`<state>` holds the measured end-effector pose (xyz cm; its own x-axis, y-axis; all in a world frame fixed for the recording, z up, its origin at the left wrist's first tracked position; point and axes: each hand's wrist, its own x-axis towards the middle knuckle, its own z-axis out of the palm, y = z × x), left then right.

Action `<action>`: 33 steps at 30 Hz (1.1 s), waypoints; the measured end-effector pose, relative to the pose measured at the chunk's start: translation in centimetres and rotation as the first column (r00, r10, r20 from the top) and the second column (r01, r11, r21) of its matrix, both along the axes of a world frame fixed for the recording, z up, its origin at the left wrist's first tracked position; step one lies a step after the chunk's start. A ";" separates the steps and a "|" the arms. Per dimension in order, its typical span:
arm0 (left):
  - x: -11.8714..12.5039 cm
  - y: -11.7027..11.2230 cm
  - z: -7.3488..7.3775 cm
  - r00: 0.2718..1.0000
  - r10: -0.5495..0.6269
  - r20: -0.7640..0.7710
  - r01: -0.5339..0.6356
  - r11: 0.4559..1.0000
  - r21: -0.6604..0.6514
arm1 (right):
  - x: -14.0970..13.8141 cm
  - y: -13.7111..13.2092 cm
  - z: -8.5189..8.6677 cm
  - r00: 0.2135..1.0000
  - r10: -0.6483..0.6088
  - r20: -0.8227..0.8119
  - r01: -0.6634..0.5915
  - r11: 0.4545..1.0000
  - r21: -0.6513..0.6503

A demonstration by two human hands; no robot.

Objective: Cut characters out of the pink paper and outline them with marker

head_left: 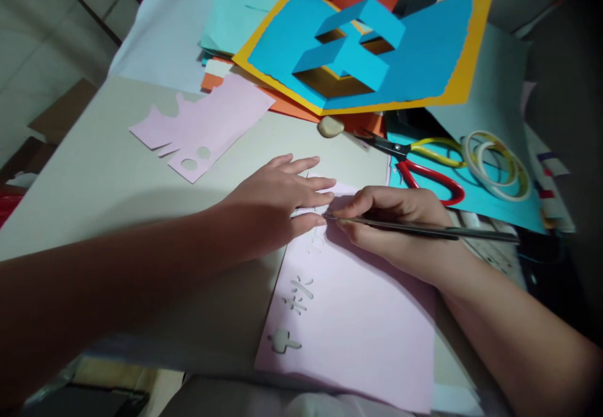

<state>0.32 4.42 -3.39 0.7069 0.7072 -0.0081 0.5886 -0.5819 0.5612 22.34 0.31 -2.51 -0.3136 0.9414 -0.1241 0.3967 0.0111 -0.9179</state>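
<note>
A pink paper sheet [358,323] with several small cut-out shapes lies on the pale mat [94,178] in front of me. My left hand [277,200] lies flat on the sheet's upper left part, fingers stretched out and pressing it down. My right hand [391,222] is closed in a pen grip round a thin dark craft knife [424,228]. The knife's tip touches the pink sheet right beside my left fingertips.
A pink offcut [202,128] with two holes lies at the upper left. A blue and yellow pop-up card [358,46] stands behind, over orange and teal papers. Scissors [414,156] with yellow and red handles, tape rolls [494,162] and an eraser [330,126] lie to the right.
</note>
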 end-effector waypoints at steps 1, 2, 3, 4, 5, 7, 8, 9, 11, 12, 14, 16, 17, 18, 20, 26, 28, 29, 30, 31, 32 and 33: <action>0.0 0.0 0.0 1.000 -0.002 0.000 0.002 1.000 0.000 | 0.0 0.0 0.0 1.000 -0.005 0.004 0.005 1.000 0.004; 0.0 0.0 0.0 1.000 -0.004 0.002 0.004 1.000 0.000 | -0.1 0.0 0.0 1.000 -0.011 0.009 0.011 1.000 0.009; 0.1 0.0 0.1 1.000 -0.006 0.002 0.006 1.000 -0.003 | -0.1 0.0 0.1 1.000 -0.018 0.016 0.017 1.000 0.011; 0.1 0.0 0.1 1.000 -0.007 0.002 0.007 1.000 -0.004 | -0.2 0.0 0.1 0.999 -0.026 0.023 0.025 1.000 0.015; 0.1 0.0 0.1 1.000 -0.006 0.002 0.006 1.000 -0.006 | -0.3 0.1 0.2 0.999 -0.033 0.032 0.033 0.999 0.016; 0.1 0.0 0.1 1.000 -0.005 0.002 0.005 1.000 -0.006 | -0.3 0.1 0.2 0.998 -0.046 0.042 0.045 0.999 0.017; 0.1 0.0 0.1 1.000 -0.005 0.001 0.005 1.000 -0.005 | -0.4 0.1 0.2 0.998 -0.047 0.045 0.046 0.999 0.014; 0.1 0.0 0.2 1.000 -0.004 0.000 0.004 1.000 -0.005 | -0.4 0.0 0.2 0.998 -0.048 0.047 0.047 0.999 0.012; 0.1 -0.1 0.2 1.000 -0.001 -0.002 0.001 1.000 -0.008 | -0.3 0.0 0.2 0.998 -0.048 0.041 0.048 0.999 0.011; 0.1 0.0 0.2 1.000 -0.001 -0.002 0.001 1.000 -0.010 | -0.3 0.0 0.2 0.998 -0.047 0.039 0.047 0.999 0.010; 0.0 0.0 0.2 1.000 0.000 -0.003 0.000 1.000 -0.012 | -0.4 0.0 0.3 0.998 -0.047 0.038 0.047 0.999 0.010; 0.0 -0.1 0.2 1.000 -0.002 0.002 0.002 1.000 -0.008 | -0.5 0.0 0.4 0.998 -0.049 0.038 0.048 0.999 0.018; 0.0 -0.1 0.2 1.000 -0.003 0.003 0.003 1.000 -0.005 | -0.6 0.0 0.4 0.998 -0.054 0.043 0.053 0.998 0.024; 0.0 -0.1 0.1 1.000 -0.002 0.005 0.002 1.000 -0.001 | -0.7 0.1 0.5 0.997 -0.062 0.048 0.061 0.998 0.032; 0.0 -0.1 0.1 1.000 0.000 0.004 0.000 1.000 0.003 | -0.8 0.1 0.6 0.995 -0.071 0.072 0.068 0.997 0.046; 0.0 -0.1 0.0 1.000 0.006 0.007 -0.006 1.000 -0.002 | -0.8 0.0 0.6 0.992 -0.069 0.103 0.060 0.994 0.090; 0.0 -0.1 0.0 1.000 0.003 0.008 -0.003 1.000 0.010 | -0.7 0.0 0.5 0.993 -0.059 0.103 0.050 0.995 0.090; -0.1 -0.2 0.0 1.000 0.000 0.009 0.000 1.000 0.022 | -0.7 -0.1 0.5 0.993 -0.058 0.103 0.049 0.995 0.092; -0.1 -0.3 0.0 1.000 -0.004 0.012 0.003 0.999 0.038 | -0.7 -0.1 0.5 0.993 -0.056 0.104 0.047 0.994 0.096; -0.1 -0.4 0.0 1.000 -0.007 0.018 0.006 0.998 0.056 | -0.7 -0.1 0.4 0.993 -0.057 0.104 0.046 0.994 0.104; -0.1 -0.5 -0.1 1.000 -0.009 0.024 0.008 0.997 0.073 | -0.7 -0.2 0.4 0.993 -0.061 0.105 0.049 0.992 0.116; -0.1 -0.6 -0.1 0.999 -0.012 0.033 0.009 0.996 0.090 | -0.7 -0.2 0.4 0.992 -0.062 0.107 0.048 0.991 0.127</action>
